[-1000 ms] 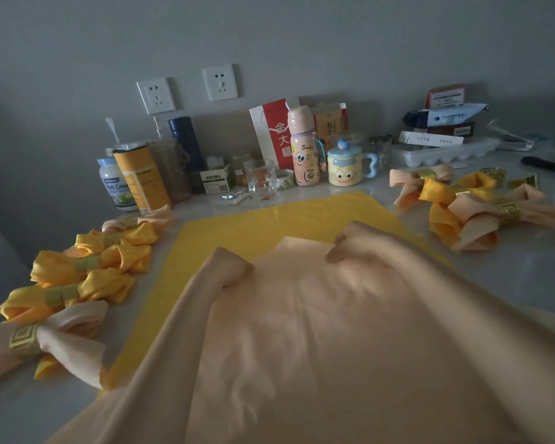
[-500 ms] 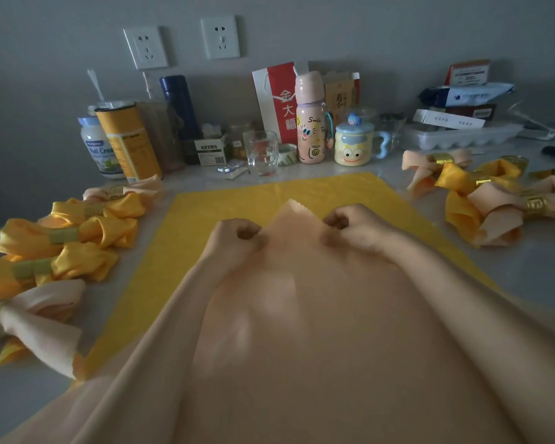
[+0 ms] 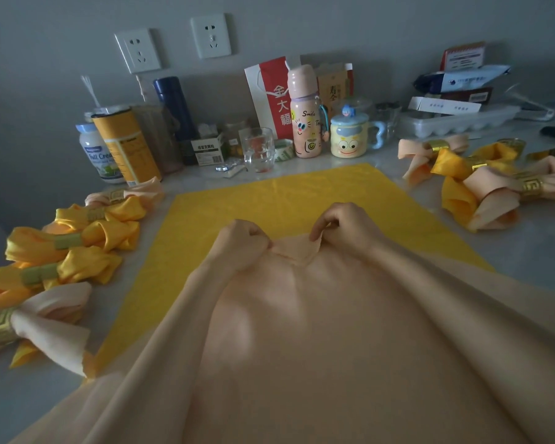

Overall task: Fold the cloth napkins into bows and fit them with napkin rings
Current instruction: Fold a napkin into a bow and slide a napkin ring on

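Bows point(image 3: 71, 241) of yellow and peach cloth with gold rings already sit piled at both ends of the pale counter point(image 3: 526, 251), but the left hand point(image 3: 241, 241) and right hand point(image 3: 343, 229) are each pinching the far edge of a peach cloth napkin point(image 3: 302, 331) draped over a flat yellow cloth napkin point(image 3: 269, 200), so I'd guess at least two are left.

Peach napkin point(image 3: 318, 331), yellow napkin point(image 3: 269, 203)
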